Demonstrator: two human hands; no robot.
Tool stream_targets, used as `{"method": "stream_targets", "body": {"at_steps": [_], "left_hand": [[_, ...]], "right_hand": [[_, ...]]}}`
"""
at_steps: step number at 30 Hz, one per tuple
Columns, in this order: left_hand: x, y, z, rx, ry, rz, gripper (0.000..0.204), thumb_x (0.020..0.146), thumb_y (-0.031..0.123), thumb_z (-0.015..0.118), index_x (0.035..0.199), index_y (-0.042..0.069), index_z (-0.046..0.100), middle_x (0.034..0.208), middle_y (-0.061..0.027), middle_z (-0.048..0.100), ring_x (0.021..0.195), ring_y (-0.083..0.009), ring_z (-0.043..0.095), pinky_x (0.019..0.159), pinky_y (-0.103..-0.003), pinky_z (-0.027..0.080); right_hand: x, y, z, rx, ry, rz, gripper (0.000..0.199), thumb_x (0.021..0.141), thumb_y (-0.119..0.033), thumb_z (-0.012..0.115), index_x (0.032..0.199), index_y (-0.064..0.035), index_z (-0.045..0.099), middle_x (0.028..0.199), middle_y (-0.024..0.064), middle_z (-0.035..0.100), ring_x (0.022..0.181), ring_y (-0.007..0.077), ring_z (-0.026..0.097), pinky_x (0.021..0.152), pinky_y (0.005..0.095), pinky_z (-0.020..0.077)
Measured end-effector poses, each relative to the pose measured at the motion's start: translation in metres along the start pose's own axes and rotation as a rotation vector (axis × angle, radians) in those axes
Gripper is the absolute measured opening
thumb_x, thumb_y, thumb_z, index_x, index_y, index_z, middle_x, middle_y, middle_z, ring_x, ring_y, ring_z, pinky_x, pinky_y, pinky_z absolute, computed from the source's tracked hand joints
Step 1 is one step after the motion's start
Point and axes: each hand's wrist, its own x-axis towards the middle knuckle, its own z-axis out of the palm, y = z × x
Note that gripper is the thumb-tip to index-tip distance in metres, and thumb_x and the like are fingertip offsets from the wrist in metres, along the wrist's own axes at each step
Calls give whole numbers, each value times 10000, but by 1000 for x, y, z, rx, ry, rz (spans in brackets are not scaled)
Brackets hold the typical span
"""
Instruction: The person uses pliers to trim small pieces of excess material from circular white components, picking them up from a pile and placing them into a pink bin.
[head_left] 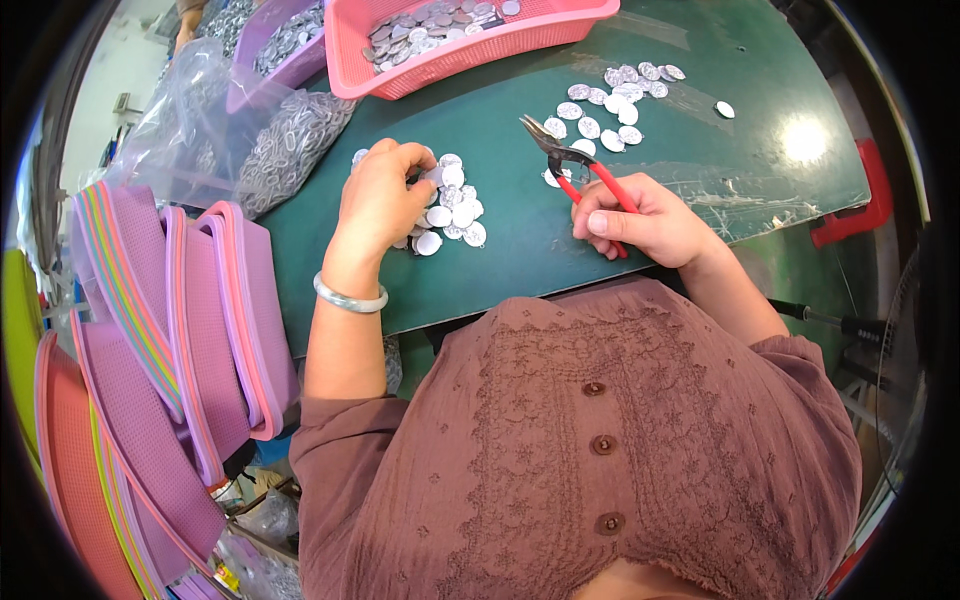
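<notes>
My right hand [645, 220] grips a pair of pliers [612, 187] with red handles and dark jaws. The jaws point up and to the left, parted a little, near some silver oval discs [589, 128] scattered on the table. On the left, my left hand [380, 195] reaches down into a pile of similar silver discs [462, 213]. Its fingers are curled and the thumb is bent toward the index finger. Whatever lies between those fingertips is too hidden to name. A pale bangle circles that wrist.
A pink basket [470, 62] with many discs stands at the table's far side. Left of it are a purple basket [245, 65] and a clear bag of metal links [295, 145]. Stacked purple baskets [205, 330] fill the left. A red clamp-like piece [872, 195] sits at the right edge.
</notes>
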Motion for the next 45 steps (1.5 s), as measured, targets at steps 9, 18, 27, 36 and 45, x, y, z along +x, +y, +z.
{"method": "stream_targets", "body": {"at_steps": [9,18,27,36,45], "left_hand": [[-5,10,9,-1034,79,-236,61,780,20,533,837,-2,526,643,-45,585,549,-98,550,528,-220,453],[-14,43,22,-1203,87,-128,218,790,8,571,1001,-6,517,739,-59,603,646,-120,582,609,-230,477],[-13,41,24,-1399,-10,-202,140,801,61,575,932,12,565,750,-50,612,639,-103,583,565,-206,456],[-18,55,19,-1395,-33,-276,68,834,83,543,866,30,570,733,-43,604,618,-106,568,569,-209,453],[-23,57,18,-1261,75,-256,90,825,92,562,876,28,600,665,5,557,556,-54,495,521,-173,398]], "right_hand": [[0,0,0,1,-2,11,253,822,-286,586,797,-35,598,627,-1,508,556,67,472,495,201,380],[1,-2,2,-47,8,16,261,817,-304,595,788,-45,595,618,-5,496,549,64,467,493,203,383],[0,-7,5,-75,9,46,249,815,-295,604,780,-50,578,612,-7,489,542,66,456,505,207,384],[3,-6,8,-194,8,17,247,811,-280,607,776,-39,568,596,-11,489,540,69,444,504,224,374],[6,-5,11,-421,28,-84,278,826,-274,592,765,-7,548,585,8,461,577,89,401,521,272,360]]}}
